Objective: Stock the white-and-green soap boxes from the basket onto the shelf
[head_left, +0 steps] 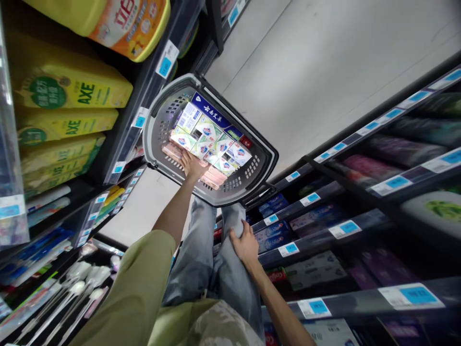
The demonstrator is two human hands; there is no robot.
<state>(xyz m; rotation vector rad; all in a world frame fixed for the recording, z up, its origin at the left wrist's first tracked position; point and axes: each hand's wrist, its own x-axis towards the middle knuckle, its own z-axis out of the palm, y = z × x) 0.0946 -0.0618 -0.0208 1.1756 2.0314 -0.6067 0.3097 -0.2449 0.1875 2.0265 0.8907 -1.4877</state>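
Your olive-green shirt point(176, 321), its left sleeve point(133, 283) loose, plain and ending above your forearm point(176, 206), a pale mottled pattern point(226, 324) on the front, your faded blue-grey jeans point(190, 250), soft creases in the cloth, your hands point(193, 166) bare

- Yellow AXE containers point(86, 93) lined up on the left
- Yellow jug point(140, 29) with orange label, above them
- Blue-and-white price tags point(345, 229) along shelf edges
- Blue toothpaste boxes point(273, 235), right
- Pale floor point(306, 72)

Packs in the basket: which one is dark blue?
The long pack with white writing, across the white-and-green boxes from the left hand. Those boxes are mostly white, and the packs beside that hand are pink.
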